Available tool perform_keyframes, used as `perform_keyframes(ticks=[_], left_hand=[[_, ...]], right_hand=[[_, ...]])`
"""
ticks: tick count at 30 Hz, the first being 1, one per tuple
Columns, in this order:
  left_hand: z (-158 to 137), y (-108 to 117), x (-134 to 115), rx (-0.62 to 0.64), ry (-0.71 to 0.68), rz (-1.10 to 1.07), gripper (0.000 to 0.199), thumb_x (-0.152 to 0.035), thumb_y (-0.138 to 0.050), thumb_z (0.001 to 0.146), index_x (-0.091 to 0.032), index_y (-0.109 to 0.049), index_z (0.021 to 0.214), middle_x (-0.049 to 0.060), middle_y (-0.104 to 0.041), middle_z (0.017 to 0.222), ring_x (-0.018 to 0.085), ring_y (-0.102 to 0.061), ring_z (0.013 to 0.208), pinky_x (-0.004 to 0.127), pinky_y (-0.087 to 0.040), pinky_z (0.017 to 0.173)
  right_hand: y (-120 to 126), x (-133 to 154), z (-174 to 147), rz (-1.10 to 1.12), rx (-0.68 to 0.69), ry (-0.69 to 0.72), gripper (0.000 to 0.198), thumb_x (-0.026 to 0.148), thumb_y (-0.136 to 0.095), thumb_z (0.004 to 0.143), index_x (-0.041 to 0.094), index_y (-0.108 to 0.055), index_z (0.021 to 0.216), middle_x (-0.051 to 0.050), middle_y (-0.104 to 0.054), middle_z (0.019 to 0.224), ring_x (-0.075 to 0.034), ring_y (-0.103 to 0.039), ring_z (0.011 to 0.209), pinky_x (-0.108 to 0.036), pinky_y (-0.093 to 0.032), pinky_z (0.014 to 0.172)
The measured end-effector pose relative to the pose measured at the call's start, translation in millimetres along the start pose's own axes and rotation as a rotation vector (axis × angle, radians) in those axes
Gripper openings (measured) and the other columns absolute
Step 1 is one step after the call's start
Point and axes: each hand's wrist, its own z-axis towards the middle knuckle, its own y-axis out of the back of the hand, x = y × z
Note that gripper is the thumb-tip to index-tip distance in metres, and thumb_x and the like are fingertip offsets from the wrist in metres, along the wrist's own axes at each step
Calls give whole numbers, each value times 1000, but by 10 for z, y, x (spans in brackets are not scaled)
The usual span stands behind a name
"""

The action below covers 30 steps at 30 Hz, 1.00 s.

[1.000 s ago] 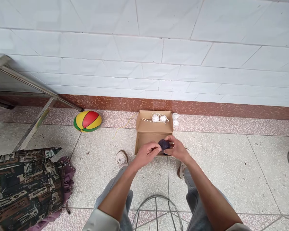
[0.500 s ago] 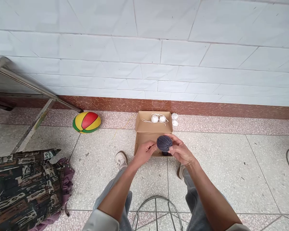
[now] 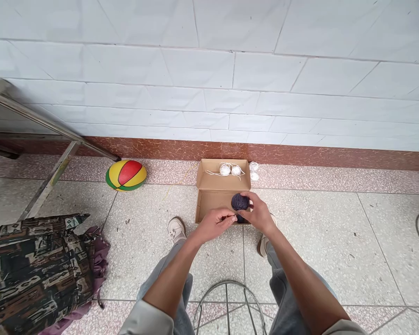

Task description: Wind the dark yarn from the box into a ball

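1. From my remote seat, I have the dark yarn ball (image 3: 239, 202) over the base of the open cardboard box (image 3: 209, 200), toward three o'clock from the base's middle.
2. My right hand (image 3: 260, 216) holds it: fingers curl round its one-o'clock side, thumb near five o'clock.
3. My left hand (image 3: 214, 224) sits at about eight o'clock from the ball, thumb and fingertips narrowed to a pinch; I cannot tell whether a strand runs between them.
4. I judge the ball light, soft and springy, hardly slippery and not fragile; a hard squeeze would flatten the windings, and a tug could loosen them.
5. I would cup its wide sides with spread fingers, avoiding a pinch on single turns.
6. Another dark thing (image 3: 240, 219) shows at six o'clock beneath it, partly hidden; white yarn balls (image 3: 225, 170) lie in the lid toward eleven o'clock.
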Motion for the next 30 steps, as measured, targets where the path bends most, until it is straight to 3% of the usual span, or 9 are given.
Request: perform_keyframes(ticks=[3, 7, 12, 17, 21, 26, 30], left_hand=[[10, 37, 47, -86, -2, -1, 26, -33, -53, 90, -15, -68, 79, 2, -63, 73, 13, -54, 69, 23, -42, 63], [39, 70, 110, -208, 34, 11, 27, -36, -53, 90, -16, -66, 76, 2, -63, 72, 14, -55, 71, 24, -43, 67], [67, 72, 157, -238, 74, -30, 27, -40, -55, 88, -17, -67, 79, 2, -65, 75, 15, -57, 72, 25, -45, 69], [60, 44, 172, -195, 50, -47, 30, -41, -51, 91, -16, -67, 82, 4, -66, 78, 16, -59, 76, 26, -45, 71], [43, -1, 104, -79, 19, -64, 32, -41, -50, 92, -16, -66, 80, 3, -64, 76, 15, -57, 73, 26, -45, 70], [22, -36, 22, 25, 30, -51, 32, -41, -50, 92, -15, -68, 84, 3, -63, 78, 15, -56, 73, 25, -42, 68], [8, -36, 11, 35, 35, -51, 29, -38, -52, 91, -15, -69, 86, 4, -64, 79, 14, -56, 72, 24, -41, 66]], right_hand=[[-4, 32, -43, -29, 177, -55, 46, 16, -73, 59, 26, -68, 104, -4, -68, 106, -24, -63, 98, -43, -52, 92], [41, 200, -98, 175, 441, -207, 46, 15, -74, 59, 24, -70, 104, -1, -70, 96, -21, -66, 88, -39, -53, 86], [158, 337, -124, 480, 552, -262, 47, 22, -81, 60, 25, -72, 106, -2, -72, 101, -22, -66, 95, -39, -51, 90], [175, 337, -126, 700, 379, -243, 58, 34, -85, 59, 28, -69, 114, -4, -69, 111, -22, -65, 97, -37, -52, 87], [128, 320, -79, 718, 193, -211, 61, 43, -85, 61, 30, -64, 117, -5, -66, 117, -24, -64, 101, -42, -53, 90], [58, 209, 6, 441, -110, -90, 59, 44, -87, 60, 26, -60, 110, -6, -64, 110, -24, -61, 103, -43, -52, 95], [44, 123, 27, 134, -155, -32, 56, 44, -81, 66, 25, -58, 113, -10, -59, 118, -26, -60, 104, -42, -55, 86]])
